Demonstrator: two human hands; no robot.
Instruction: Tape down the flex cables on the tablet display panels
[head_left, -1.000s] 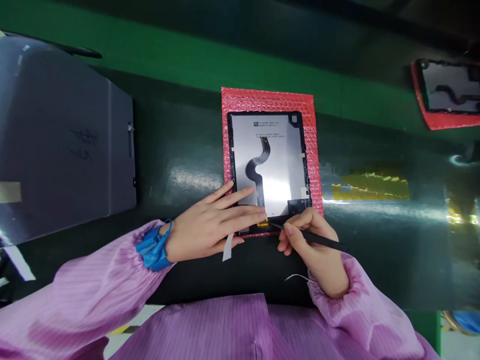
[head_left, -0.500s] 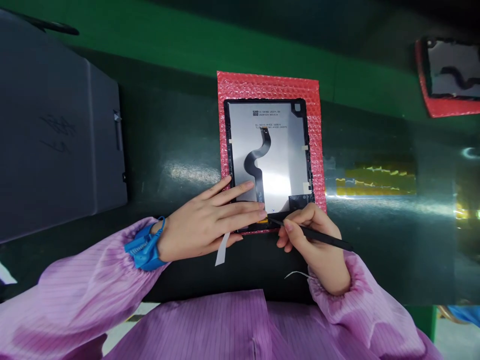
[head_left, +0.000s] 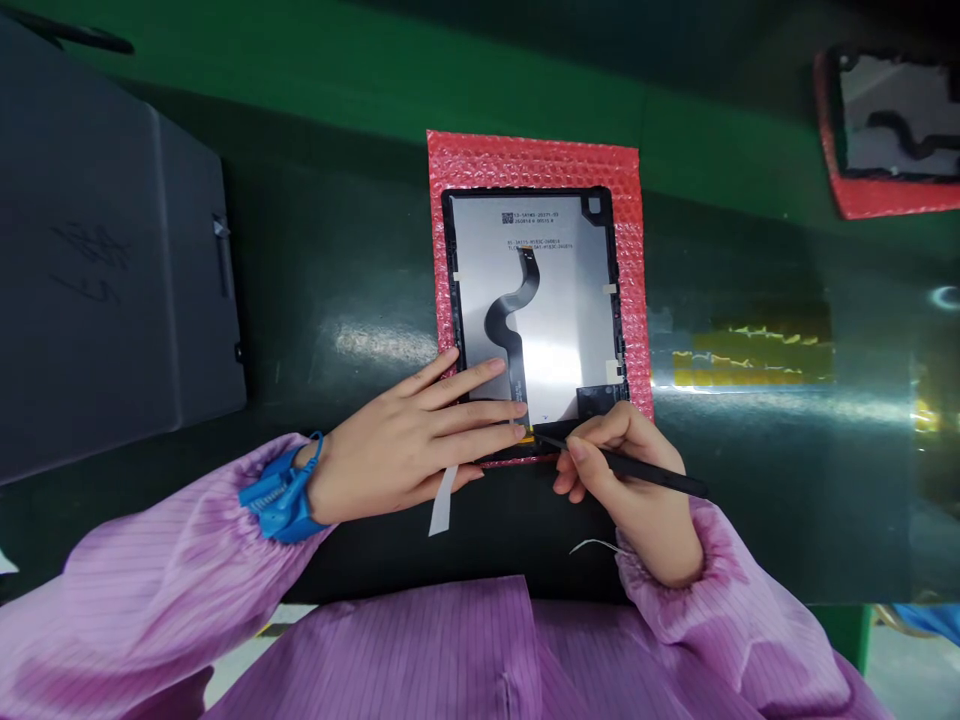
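A tablet screen panel (head_left: 487, 225) with a silver back and black frame lies face down. A black ribbon cable (head_left: 516, 370) winds down it to a yellow connector area (head_left: 528, 437) at the near edge. My left hand (head_left: 397, 440) rests on the panel's lower left, fingers spread, fingertips by the cable's end. A white strip (head_left: 442, 505) sticks out from beneath it near the thumb; whether it is held is hidden. Black tweezers (head_left: 652, 474) are pinched in my right hand (head_left: 630, 480), their tip at the connector area.
Red bubble wrap (head_left: 634, 240) lies beneath the panel on the dark green table (head_left: 345, 260). A grey case (head_left: 112, 260) stands at the left. Another panel (head_left: 896, 115) on red wrap is at the far right. Yellow tape strips (head_left: 757, 365) lie right of my hand.
The whole view has shifted slightly, so the panel sits a little higher and further left. Both hands keep nearly the same places on the panel, and the tweezers' tip stays at the connector area.
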